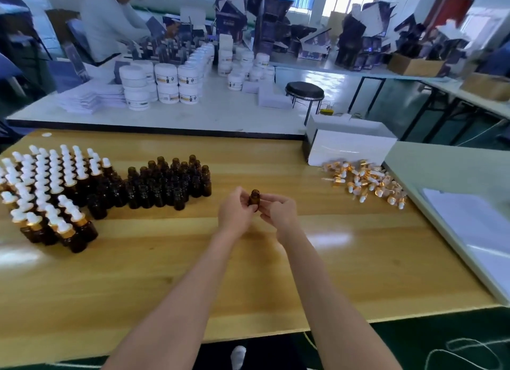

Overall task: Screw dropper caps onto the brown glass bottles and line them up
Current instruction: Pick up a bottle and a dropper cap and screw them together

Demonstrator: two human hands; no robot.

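Observation:
An uncapped brown glass bottle (254, 199) is held upright above the middle of the wooden table (248, 273). My left hand (234, 211) grips it from the left, and my right hand (278, 211) touches it from the right with curled fingers. To the left stands a cluster of uncapped brown bottles (168, 183). Further left are rows of capped bottles (47, 193) with white dropper bulbs. A loose pile of dropper caps (364, 182) with gold collars lies at the right.
A white box (350, 146) stands at the table's far right edge behind the caps. A white board (469, 231) lies to the right. Behind is a white table (154, 115) with white jars, a black stool (304, 90), and a person at the far left.

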